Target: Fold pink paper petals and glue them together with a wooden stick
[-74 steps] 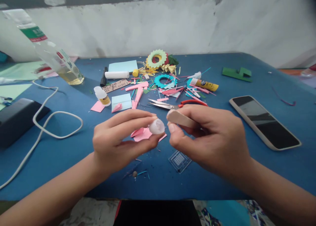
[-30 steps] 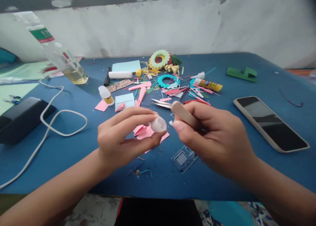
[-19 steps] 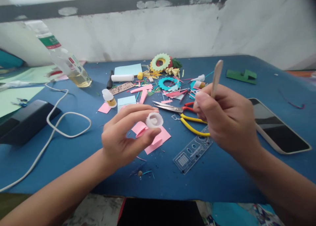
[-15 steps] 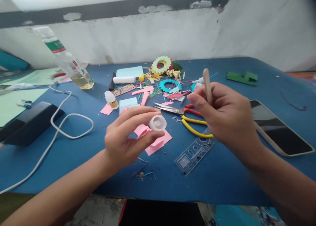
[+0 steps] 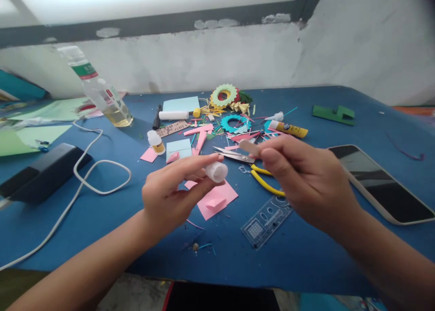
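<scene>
My left hand (image 5: 175,191) pinches a small white plastic cap (image 5: 216,171) between thumb and fingers, above a pink paper sheet (image 5: 217,204) with a folded piece on it. Between the thumb and fingers of my right hand (image 5: 302,175) is a flat wooden stick (image 5: 248,147) with a rounded end, pointing left towards the cap. Stick and cap are apart. Behind my right fingers lie scissors (image 5: 263,182), their yellow handle partly covered. A clear stencil ruler (image 5: 260,229) rests below that hand.
A tilted-looking bottle of pale liquid (image 5: 117,114), a small glue bottle (image 5: 156,143) and a white cable (image 5: 127,177) are on the left. Paper scraps and toothed paper rings (image 5: 224,95) cover the back middle. A phone (image 5: 380,182), yellow tube (image 5: 288,128) and green paper piece (image 5: 333,115) lie right.
The wooden stick has swung down from upright to nearly level, pointing left. My left hand has tilted the cap, so its opening no longer faces me. The view has shifted slightly.
</scene>
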### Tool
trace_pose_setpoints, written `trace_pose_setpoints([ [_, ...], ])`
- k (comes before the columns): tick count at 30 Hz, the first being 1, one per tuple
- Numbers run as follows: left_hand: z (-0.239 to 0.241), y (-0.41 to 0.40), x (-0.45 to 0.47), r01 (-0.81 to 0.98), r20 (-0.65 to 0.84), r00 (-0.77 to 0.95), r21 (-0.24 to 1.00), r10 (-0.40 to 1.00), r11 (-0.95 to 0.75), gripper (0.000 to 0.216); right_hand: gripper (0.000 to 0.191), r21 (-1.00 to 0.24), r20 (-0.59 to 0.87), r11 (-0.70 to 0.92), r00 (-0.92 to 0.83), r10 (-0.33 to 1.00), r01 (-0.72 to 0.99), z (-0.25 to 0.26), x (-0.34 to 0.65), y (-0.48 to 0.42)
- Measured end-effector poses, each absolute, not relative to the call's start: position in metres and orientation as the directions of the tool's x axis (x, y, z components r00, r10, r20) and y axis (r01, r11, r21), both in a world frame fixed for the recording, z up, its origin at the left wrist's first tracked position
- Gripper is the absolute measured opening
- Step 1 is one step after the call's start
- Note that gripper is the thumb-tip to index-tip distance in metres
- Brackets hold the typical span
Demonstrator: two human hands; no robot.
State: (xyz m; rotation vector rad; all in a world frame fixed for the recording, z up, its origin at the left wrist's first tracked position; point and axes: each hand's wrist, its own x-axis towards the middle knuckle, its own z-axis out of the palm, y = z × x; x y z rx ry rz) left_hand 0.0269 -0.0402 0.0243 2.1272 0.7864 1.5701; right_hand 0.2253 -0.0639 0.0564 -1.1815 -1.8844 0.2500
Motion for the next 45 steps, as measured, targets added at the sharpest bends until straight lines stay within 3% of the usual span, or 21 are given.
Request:
trace_pose_setpoints([
  [5,0.024,-0.040,0.028,0.195,0.720,0.231,0.625,0.654,-0.756,0.047,0.020,-0.340,0.639,0.637,-0.327,0.697,0.692,0.056,0.221,-0.068],
  [13,0.025,-0.037,0.031,0.004,0.614,0.281,0.768,0.737,-0.641,0.035,0.018,-0.019,0.702,0.536,-0.371,0.608,0.844,0.048,0.219,-0.069],
  [18,0.026,-0.036,0.034,-0.026,0.553,0.366,0.810,0.749,-0.585,0.021,0.021,0.085,0.708,0.485,-0.395,0.586,0.870,0.046,0.217,-0.073],
  [22,0.023,-0.036,0.036,-0.084,0.423,0.450,0.897,0.787,-0.434,0.021,0.017,0.163,0.726,0.466,-0.426,0.540,0.870,0.046,0.215,-0.074],
  [31,0.021,-0.037,0.034,0.034,0.137,0.500,0.983,0.855,-0.178,0.041,0.019,0.191,0.725,0.515,-0.474,0.500,0.836,0.043,0.209,-0.077],
  [38,0.023,-0.037,0.032,-0.027,-0.037,0.566,0.998,0.824,0.063,0.043,0.016,0.143,0.701,0.587,-0.500,0.508,0.797,0.045,0.212,-0.077],
  [45,0.026,-0.036,0.034,-0.016,-0.068,0.595,0.995,0.801,0.097,0.043,0.023,-0.051,0.621,0.618,-0.459,0.635,0.785,0.047,0.215,-0.076],
])
